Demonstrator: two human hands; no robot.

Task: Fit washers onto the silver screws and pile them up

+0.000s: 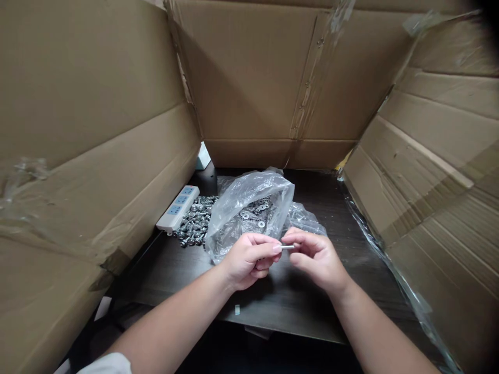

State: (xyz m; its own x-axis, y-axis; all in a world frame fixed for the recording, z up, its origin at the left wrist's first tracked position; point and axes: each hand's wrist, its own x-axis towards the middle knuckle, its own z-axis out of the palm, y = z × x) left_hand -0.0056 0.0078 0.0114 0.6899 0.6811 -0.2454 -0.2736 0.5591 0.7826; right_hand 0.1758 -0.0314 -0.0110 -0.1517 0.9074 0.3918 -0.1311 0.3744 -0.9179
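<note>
Both hands meet over a dark table (296, 306), just in front of a clear plastic bag (249, 202) holding several metal washers. A small silver bolt (287, 247) lies level between them. My left hand (251, 258) pinches its left end with curled fingers. My right hand (315, 254) pinches the right end between thumb and forefinger. Whether a washer or nut sits on the bolt is too small to tell.
A pile of assembled bolts (195, 223) lies left of the bag, beside a white power strip (178, 209). A second clear bag (306, 218) lies behind my right hand. Tall cardboard walls (97, 130) close in the left, back and right sides.
</note>
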